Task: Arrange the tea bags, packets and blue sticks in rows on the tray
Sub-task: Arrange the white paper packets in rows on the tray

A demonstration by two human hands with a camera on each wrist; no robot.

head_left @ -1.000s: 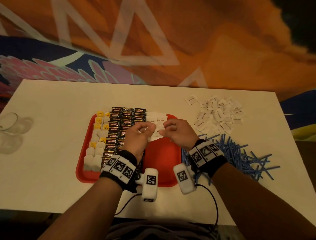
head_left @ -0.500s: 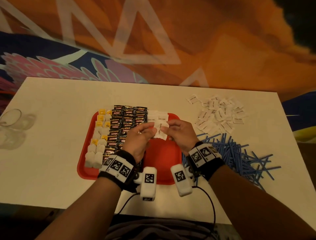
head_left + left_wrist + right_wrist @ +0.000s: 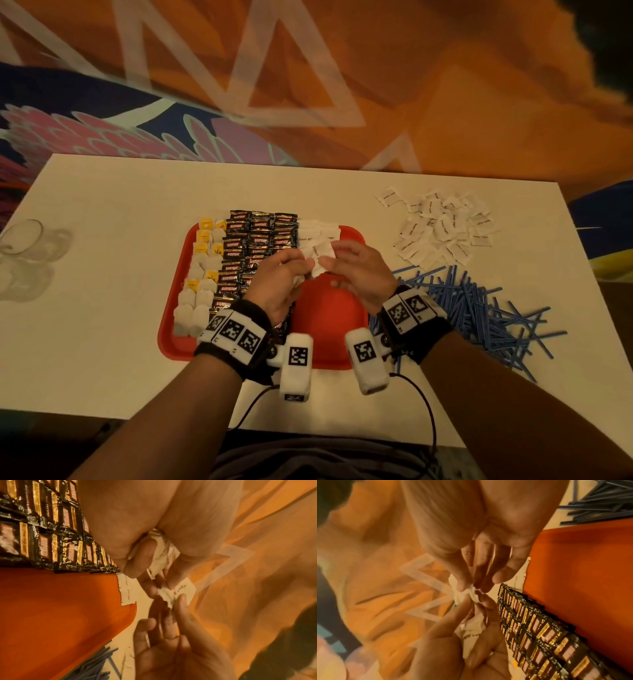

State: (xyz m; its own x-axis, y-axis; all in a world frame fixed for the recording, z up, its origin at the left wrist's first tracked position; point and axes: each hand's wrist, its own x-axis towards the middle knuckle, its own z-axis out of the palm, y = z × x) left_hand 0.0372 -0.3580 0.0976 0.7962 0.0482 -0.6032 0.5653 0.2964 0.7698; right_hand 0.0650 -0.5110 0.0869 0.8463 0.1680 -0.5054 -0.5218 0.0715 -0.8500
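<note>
Stood at the far left edge of the white table [image 3: 102,342]: a clear glass [image 3: 21,236], throwing pale shadows. Hung behind the table: an orange cloth backdrop [image 3: 479,113] with pale triangles and a pink flower. Trailed over the near edge: a black cable [image 3: 432,414].

You can read "KOPIKO" on the black packets [image 3: 261,236], "TEA" on a yellow tea bag tag [image 3: 218,251], and "brown sugar" on the white packets [image 3: 127,588].

One red tray [image 3: 329,325], two hands, three columns of black packets [image 3: 260,240].
</note>
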